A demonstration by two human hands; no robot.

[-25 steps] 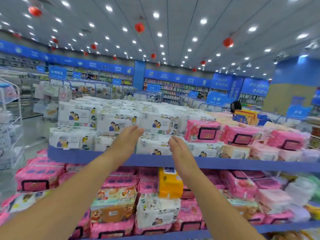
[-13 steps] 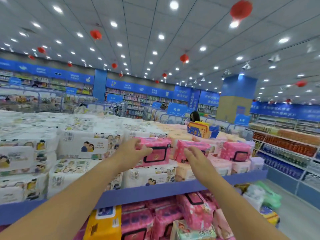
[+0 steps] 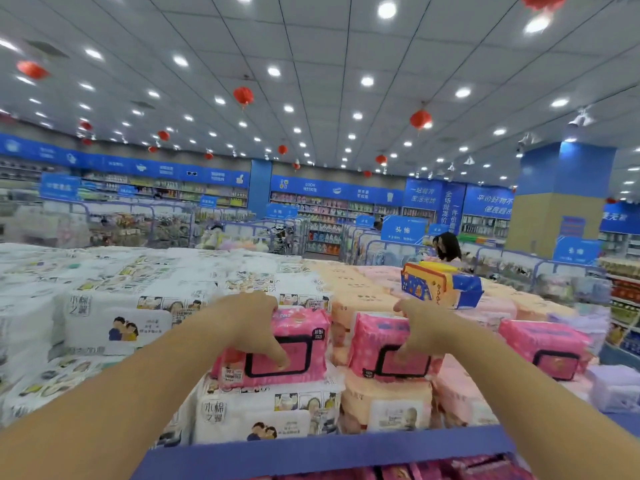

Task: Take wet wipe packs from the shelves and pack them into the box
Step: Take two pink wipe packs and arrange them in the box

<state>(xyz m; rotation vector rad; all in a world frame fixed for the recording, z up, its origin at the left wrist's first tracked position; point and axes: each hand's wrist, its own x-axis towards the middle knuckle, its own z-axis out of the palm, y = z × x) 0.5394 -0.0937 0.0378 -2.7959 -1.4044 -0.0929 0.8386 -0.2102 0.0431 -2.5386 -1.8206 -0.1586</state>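
Nearest us, below both wrists: blue shelf edge, running left to right.

Just past it, under the hands: white packs below the left wrist, peach packs below the right. They form the layer that carries the two pink ones.

Left hand: grasping the left pink pack. Fingers curl over its top edge and the thumb lies down its front face.

Right hand: grasping the right pink pack the same way, thumb on the framed front panel.

The two packs sit side by side with a narrow gap between them, each directly under its own hand. Neither hand has to cross over.

Key relation: both packs lie flat with the long axis across us, left to right, front faces toward us. We judge each hand holds its pack across the short way, top to front. The likely move is a lift and a pull back toward us over the shelf edge.

Risk, as we judge it: soft wrappers may sag or slip in a one-handed hold, and the pack beneath may drag along.

Right of the right hand, apart from it: a third pink pack, untouched.

Beyond the right hand: a blue and yellow pack lies tilted on the peach stack.

The box is not in view, so we cannot place it.
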